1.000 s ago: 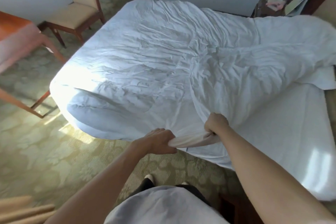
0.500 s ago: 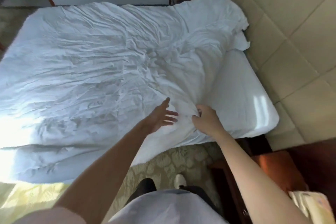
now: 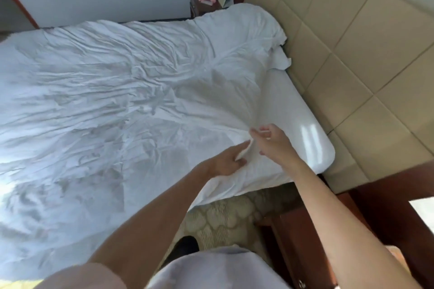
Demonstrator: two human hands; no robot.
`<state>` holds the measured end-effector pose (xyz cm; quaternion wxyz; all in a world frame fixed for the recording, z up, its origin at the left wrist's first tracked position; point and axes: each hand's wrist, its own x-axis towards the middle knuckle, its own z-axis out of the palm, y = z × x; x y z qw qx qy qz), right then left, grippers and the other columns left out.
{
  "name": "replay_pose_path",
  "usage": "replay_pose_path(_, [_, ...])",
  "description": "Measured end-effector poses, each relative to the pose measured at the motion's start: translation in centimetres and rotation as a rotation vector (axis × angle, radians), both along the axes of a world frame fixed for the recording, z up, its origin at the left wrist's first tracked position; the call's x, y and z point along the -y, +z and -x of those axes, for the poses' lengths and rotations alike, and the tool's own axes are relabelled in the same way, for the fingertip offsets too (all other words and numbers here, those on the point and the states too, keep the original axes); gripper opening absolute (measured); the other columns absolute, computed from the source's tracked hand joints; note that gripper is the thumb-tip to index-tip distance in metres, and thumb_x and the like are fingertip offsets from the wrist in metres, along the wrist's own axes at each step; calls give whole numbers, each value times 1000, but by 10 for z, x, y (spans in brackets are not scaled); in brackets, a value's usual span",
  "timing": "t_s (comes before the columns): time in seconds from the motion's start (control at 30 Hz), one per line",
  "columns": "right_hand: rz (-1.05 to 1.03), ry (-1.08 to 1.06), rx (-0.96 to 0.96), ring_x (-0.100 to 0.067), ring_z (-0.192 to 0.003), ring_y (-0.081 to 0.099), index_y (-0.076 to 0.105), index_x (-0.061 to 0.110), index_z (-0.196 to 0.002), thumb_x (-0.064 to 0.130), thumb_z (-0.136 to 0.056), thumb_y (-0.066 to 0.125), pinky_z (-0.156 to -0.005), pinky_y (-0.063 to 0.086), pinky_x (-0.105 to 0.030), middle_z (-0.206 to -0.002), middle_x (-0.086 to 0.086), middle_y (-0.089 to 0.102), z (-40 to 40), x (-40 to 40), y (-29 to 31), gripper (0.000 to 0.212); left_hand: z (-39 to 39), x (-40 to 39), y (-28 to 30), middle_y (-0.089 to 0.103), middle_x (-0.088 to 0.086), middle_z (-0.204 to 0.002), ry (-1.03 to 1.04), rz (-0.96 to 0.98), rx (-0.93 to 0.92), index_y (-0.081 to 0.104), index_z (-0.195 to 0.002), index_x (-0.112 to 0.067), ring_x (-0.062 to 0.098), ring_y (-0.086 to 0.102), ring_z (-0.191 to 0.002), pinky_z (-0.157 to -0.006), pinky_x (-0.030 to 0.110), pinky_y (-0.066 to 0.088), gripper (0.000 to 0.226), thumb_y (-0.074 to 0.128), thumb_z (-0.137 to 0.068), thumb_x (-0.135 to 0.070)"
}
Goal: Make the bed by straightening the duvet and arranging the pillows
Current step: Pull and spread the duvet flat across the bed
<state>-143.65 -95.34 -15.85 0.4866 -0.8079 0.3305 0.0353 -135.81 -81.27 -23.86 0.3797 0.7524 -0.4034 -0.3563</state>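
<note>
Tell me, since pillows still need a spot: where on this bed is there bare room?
The bare mattress strip between the duvet edge and the headboard is free, widest at the near corner. The far corner is crowded by bunched duvet. Both hands, left and right, work the duvet's near edge.

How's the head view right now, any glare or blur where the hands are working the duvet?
Head view: sunlight washes out the duvet at the lower left; a bright glare patch sits on the bare mattress; the left hand and right hand are motion-blurred; wide-angle bending curves the headboard.
</note>
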Motion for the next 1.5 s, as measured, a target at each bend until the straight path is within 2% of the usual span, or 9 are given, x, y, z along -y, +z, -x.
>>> replay_pose_path(0.1, [129,258,-312,-27,-125,53,42,12,-145,64,-79,66,-100,47,-39,-142,-6,51,-15,31,-8,87,23,24,15,30,0,-160,-320,-127,67,24,-156,-27,18,30,-144,-120,38,23,62,46,-99,-13])
replay_pose_path(0.2, [318,489,-497,-27,-90,66,67,9,-101,43,-87,68,-72,52,-31,-95,-11,68,-17,56,-28,37,29,44,23,35,0,-157,-346,-137,74,32,-153,-23,18,32,-143,-118,42,26,60,50,-98,-8])
replay_pose_path(0.3, [280,449,-399,-18,-55,49,41,20,-62,27,-93,60,-49,34,-25,-60,0,44,-17,76,-42,37,23,48,22,42,-5,-153,-265,-164,6,36,-151,-32,14,38,-137,-116,38,30,62,53,-96,-9])
replay_pose_path(0.57, [113,122,69,-14,-64,47,55,10,-71,23,-95,59,-58,35,-29,-66,1,49,-16,106,-39,27,-3,39,-8,51,-4,-141,145,-309,-291,48,-138,-33,14,50,-126,-112,39,38,86,62,-67,-80])
replay_pose_path(0.8, [-105,97,234,-9,-61,47,50,11,-71,21,-97,59,-63,40,-23,-61,5,48,13,119,-31,29,-40,87,-30,58,20,-132,982,191,-1345,46,-130,-1,33,63,-113,-85,43,57,87,76,-72,-59])
replay_pose_path(1.0, [60,211,-22,-18,-72,66,64,9,-74,31,-93,65,-77,52,-34,-69,-2,66,23,152,-27,29,-68,149,-13,54,16,-139,1160,320,-728,48,-128,-16,26,63,-105,-88,38,57,37,53,-95,0])
replay_pose_path(1.2, [-50,-184,27,-14,-107,64,54,31,-132,84,-71,54,-93,55,-38,-120,8,63,-19,168,6,81,-40,180,32,50,9,-144,-6,79,119,48,-140,-10,26,43,-133,-116,38,30,38,47,-102,-14])
replay_pose_path(1.33, [83,-85,-449,-18,-91,64,57,10,-124,73,-78,60,-72,52,-26,-104,1,65,-40,168,2,78,-18,172,36,58,12,-136,-398,-6,207,51,-138,-8,29,53,-123,-100,29,37,38,49,-101,-17])
replay_pose_path(1.5, [-59,-413,-171,-13,-71,55,56,10,-106,43,-102,44,-59,42,-24,-81,-1,58,-34,165,-21,36,-44,161,42,64,14,-113,-430,56,108,59,-123,-6,29,60,-98,-90,38,45,43,54,-98,-42])
